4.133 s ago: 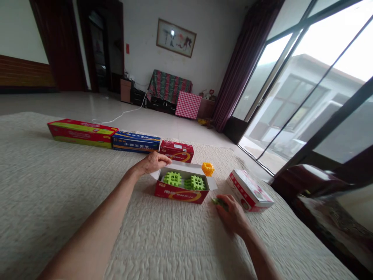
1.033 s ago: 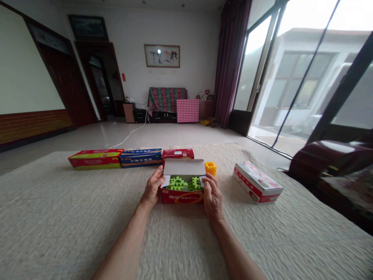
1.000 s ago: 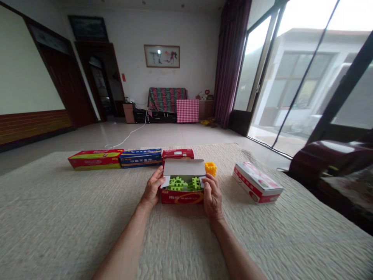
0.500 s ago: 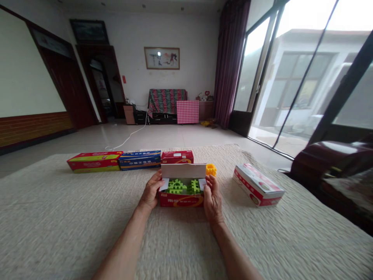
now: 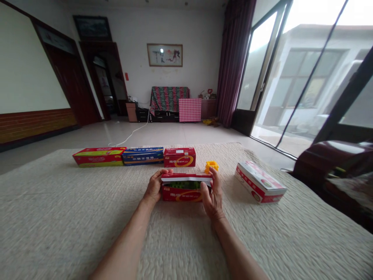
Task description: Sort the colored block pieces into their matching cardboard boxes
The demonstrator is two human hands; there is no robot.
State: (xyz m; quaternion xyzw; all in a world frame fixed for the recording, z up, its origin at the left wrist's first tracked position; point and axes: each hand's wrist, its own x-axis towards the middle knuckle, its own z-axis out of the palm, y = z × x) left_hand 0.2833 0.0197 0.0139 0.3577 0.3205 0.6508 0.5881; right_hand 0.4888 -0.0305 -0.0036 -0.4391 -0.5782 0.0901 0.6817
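A red cardboard box lies in front of me on the quilted cover, its lid folded most of the way down with a gap along the front. Through that gap, green toothed plastic blocks show in shadow. At the box's left end my left hand is wrapped, fingers over the lid's corner. My right hand grips the right end, thumb at the front by the opening and fingers up at the lid's edge. Just beyond the right fingers sits a yellow plastic block piece.
In a row behind stand a red and yellow-green box, a blue box and another red box. A white and red box lies to the right. Everything rests on a beige quilted cover; a dark curved furniture piece borders the right.
The lid, upright before, has swung down toward me over the green blocks. Both hands have shifted to the lid's ends, and the side flaps are no longer visible.
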